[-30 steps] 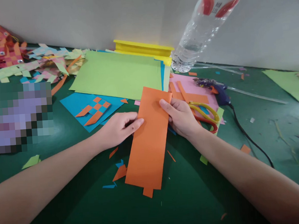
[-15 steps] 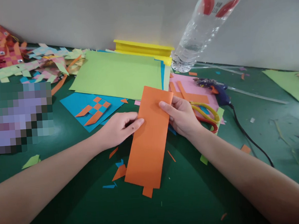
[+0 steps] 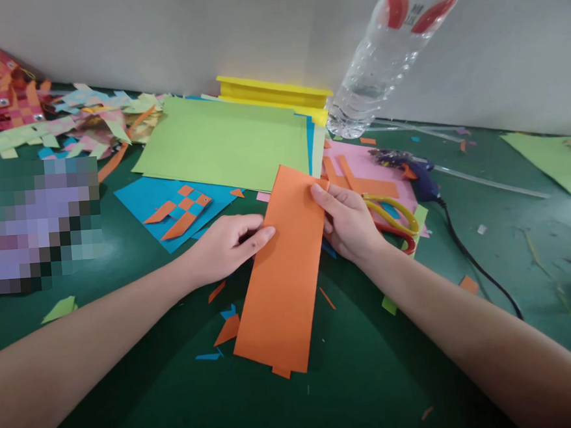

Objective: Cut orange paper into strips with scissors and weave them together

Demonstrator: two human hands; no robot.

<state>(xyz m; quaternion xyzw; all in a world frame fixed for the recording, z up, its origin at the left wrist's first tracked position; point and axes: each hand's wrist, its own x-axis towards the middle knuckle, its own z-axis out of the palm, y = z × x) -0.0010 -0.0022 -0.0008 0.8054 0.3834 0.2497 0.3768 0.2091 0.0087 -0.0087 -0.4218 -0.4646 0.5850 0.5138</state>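
Note:
A long orange sheet of paper [image 3: 282,273] is held tilted over the green table, between both hands. My left hand [image 3: 233,245] pinches its left edge, thumb on top and fingers behind. Near the upper right corner, my right hand [image 3: 349,219] grips it with the thumb on the front; its other fingers are partly hidden behind the sheet. A woven orange and blue paper fish [image 3: 186,211] lies on blue paper [image 3: 135,195] beyond my left hand. Scissors with yellow and red handles [image 3: 396,216] lie just right of my right hand, their blades hidden.
Green sheets [image 3: 226,140] lie stacked at the back beside a yellow strip [image 3: 272,91]. A water bottle [image 3: 382,57] leans against the wall. A glue gun [image 3: 420,175] with a cord rests at right. Paper strips and woven fish [image 3: 8,93] heap at left. Scraps dot the table [image 3: 356,391].
The orange sheet's lower end has come nearer and covers more of the small scrap below it. My right thumb has shifted slightly up and right; my left hand stays put.

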